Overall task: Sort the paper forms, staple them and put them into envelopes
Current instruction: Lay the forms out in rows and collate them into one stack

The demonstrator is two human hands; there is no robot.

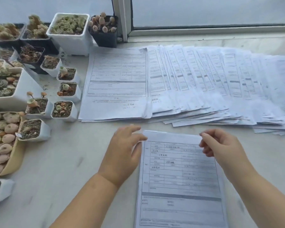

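A small stack of forms (179, 178) lay nearest on the table (64, 170), long axis running away from the person. The left hand (122, 152) rested relaxed at its upper left edge; the right hand (220, 147) pinched its top right corner. Beyond, fanned forms (196, 83) spread rightward. Left, small pots (64, 111) held soil and succulents.

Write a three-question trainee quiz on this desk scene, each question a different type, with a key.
1. True or false: the near stack lies apart from the fanned forms.
2. The plant pots stand on which side of the forms? A) left B) right C) front
3. Fill in: the left hand and right hand are both at the near stack's ____ corners.

Key: 1 true; 2 A; 3 top
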